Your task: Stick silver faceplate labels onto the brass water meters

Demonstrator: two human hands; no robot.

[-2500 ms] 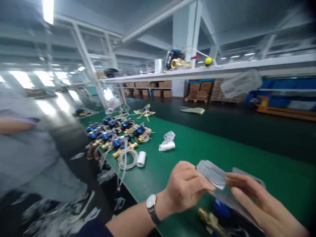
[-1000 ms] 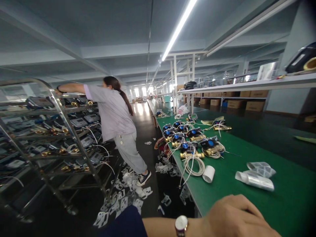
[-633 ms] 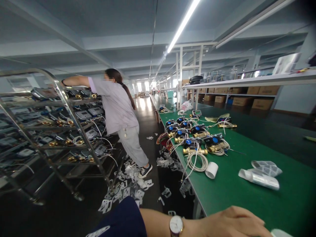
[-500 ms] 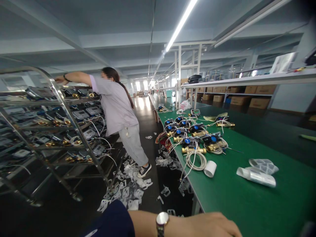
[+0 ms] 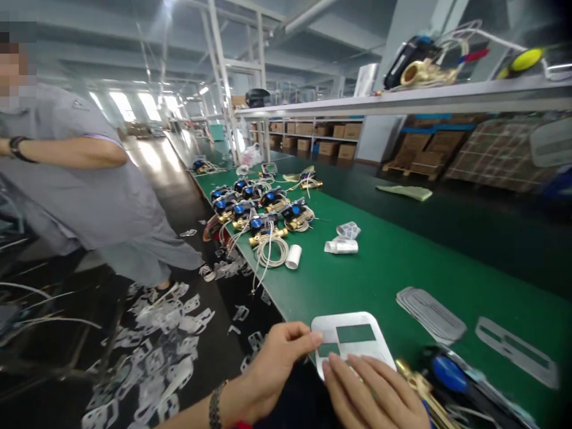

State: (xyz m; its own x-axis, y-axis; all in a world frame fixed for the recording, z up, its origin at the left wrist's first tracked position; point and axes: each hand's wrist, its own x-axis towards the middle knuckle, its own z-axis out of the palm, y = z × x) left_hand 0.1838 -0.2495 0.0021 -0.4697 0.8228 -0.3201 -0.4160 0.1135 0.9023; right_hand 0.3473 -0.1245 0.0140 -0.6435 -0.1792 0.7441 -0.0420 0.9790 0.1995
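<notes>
A white rounded panel (image 5: 324, 325) with rectangular windows is in front of me at the near edge of the green table (image 5: 357, 286). My left hand (image 5: 277, 357) pinches the panel's left edge between thumb and fingers. Across its lower part lie the fingers of my right hand (image 5: 379, 393), slightly apart and nearly flat; the thumb is hidden. Just right of that hand lies a brass meter (image 5: 447, 375) with a black and blue body. Beyond it are a stack of grey-white panels (image 5: 431, 313) and a frame-like panel sheet (image 5: 518, 351).
Several brass meters (image 5: 268, 226) with coiled cables lie farther up the table, near a white roll (image 5: 294, 256) and crumpled plastic film (image 5: 342, 245). A shelf (image 5: 402, 98) overhangs the right. A person in grey (image 5: 89, 167) stands at left, by scattered white cut-outs (image 5: 161, 351) on the floor.
My view has turned right and downward. Both hands now show at the white panel, where earlier one forearm with a watch crossed the bottom. The person in grey appears nearer, at the left edge.
</notes>
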